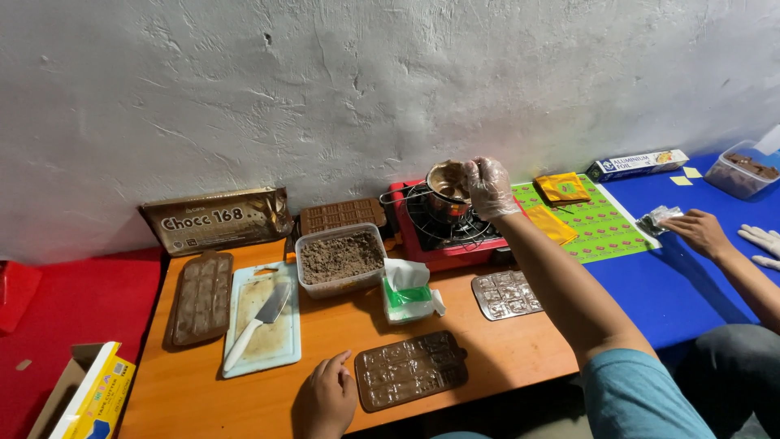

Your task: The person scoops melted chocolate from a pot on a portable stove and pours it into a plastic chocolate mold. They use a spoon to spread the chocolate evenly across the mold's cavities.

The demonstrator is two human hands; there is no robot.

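Chocolate pot point(447, 189), a small metal vessel smeared brown inside, sat on the black ring of the red tabletop stove point(443, 232), and every position below is referred to that stove. The right hand point(490, 189), in a thin clear glove, was at the pot's right-hand rim with its fingers curled round the edge; whether they were fully clamped on the metal could not be told. The pot lay directly left of those fingers, upright, and a thin wire handle appeared to run out leftward, away from the hand. The left hand point(325, 398), bare, rested well in front of the stove with fingers together and flat on the orange table point(504, 358), just beside the brown chocolate mould point(410, 370), whose long axis ran left to right. The right hand was plainly the nearer to the pot. Left of the stove stood a clear tub of brown crumbs point(341, 260); further left lay a white cutting board point(262, 321) bearing a knife point(258, 321). To the right, another person's hand point(700, 232) rested on blue cloth.
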